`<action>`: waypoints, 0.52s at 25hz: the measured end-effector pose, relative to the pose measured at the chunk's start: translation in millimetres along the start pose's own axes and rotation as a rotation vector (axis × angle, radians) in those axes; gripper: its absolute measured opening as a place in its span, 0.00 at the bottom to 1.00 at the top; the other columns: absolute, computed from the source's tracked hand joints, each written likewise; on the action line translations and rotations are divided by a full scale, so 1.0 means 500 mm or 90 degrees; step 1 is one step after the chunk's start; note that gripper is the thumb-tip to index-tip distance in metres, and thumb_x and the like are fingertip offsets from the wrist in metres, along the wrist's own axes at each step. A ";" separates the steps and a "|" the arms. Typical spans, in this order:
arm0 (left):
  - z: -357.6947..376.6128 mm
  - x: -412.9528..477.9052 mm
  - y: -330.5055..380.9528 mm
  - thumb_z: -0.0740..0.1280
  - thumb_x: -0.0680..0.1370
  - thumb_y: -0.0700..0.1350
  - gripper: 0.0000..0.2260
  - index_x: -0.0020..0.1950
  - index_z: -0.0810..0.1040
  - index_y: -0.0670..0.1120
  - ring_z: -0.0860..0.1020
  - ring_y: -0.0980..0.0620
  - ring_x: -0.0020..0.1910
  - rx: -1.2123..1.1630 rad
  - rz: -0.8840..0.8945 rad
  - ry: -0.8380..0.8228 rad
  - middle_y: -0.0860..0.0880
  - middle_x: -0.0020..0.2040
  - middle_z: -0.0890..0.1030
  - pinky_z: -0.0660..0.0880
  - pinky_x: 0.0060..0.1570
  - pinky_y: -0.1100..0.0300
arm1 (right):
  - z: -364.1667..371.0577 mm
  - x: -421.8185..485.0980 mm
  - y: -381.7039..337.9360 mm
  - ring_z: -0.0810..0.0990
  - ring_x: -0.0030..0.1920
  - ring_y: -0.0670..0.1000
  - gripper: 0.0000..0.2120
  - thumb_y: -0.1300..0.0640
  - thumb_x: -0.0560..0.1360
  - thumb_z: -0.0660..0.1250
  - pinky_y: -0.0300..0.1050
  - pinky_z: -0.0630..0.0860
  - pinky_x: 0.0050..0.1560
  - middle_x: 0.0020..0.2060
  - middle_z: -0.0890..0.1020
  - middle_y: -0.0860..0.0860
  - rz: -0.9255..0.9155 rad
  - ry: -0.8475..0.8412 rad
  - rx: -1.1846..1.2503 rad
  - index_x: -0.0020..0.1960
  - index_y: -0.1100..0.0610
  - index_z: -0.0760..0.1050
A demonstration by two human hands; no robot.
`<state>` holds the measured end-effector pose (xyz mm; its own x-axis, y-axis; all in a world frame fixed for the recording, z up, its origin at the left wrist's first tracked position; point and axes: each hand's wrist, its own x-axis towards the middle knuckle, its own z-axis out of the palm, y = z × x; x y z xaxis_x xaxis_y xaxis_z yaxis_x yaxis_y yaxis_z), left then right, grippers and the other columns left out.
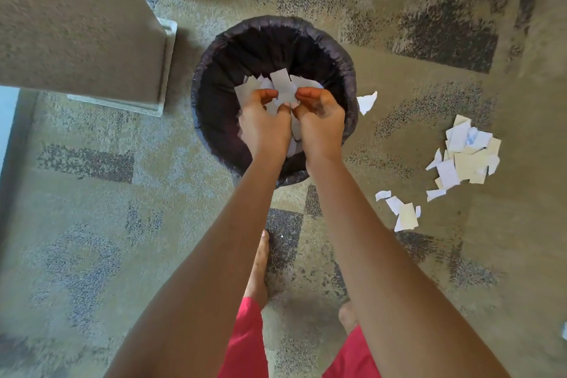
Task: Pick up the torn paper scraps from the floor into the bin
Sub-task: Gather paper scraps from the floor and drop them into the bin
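A round bin [343,67] lined with a dark bag stands on the carpet at the centre. Both my hands are held together over its opening, cupping a bunch of white paper scraps [280,83]. My left hand [264,123] and my right hand [320,120] touch side by side, fingers curled around the scraps. More torn scraps lie on the carpet to the right: one piece [366,102] beside the bin's rim, a larger heap [468,153], and a small cluster [402,212] nearer me.
A patterned beige and grey carpet [122,209] covers the floor. Upholstered furniture with a clear base [76,27] stands at the upper left, close to the bin. My bare feet [259,270] and red shorts are below the bin.
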<state>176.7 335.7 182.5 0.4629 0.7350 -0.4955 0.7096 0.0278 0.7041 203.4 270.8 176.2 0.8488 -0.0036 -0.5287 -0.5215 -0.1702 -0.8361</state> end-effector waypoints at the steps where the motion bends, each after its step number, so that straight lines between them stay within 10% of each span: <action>1: 0.005 -0.014 0.009 0.69 0.75 0.44 0.10 0.55 0.76 0.50 0.76 0.49 0.58 0.000 0.046 -0.003 0.54 0.54 0.80 0.74 0.59 0.46 | -0.010 -0.003 -0.010 0.83 0.51 0.52 0.10 0.69 0.71 0.68 0.54 0.79 0.59 0.47 0.84 0.54 -0.015 -0.010 0.028 0.47 0.55 0.79; 13: 0.187 -0.175 0.050 0.64 0.72 0.35 0.14 0.54 0.79 0.47 0.74 0.45 0.58 0.262 0.640 -0.053 0.50 0.57 0.79 0.69 0.54 0.53 | -0.330 0.078 -0.020 0.78 0.44 0.51 0.11 0.71 0.74 0.65 0.47 0.75 0.45 0.40 0.81 0.54 -0.079 0.143 0.186 0.43 0.55 0.77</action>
<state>203.5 209.0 195.9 0.9547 0.2453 0.1681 0.1021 -0.8012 0.5896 255.9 109.8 188.2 0.8881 -0.2212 -0.4029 -0.3892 0.1046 -0.9152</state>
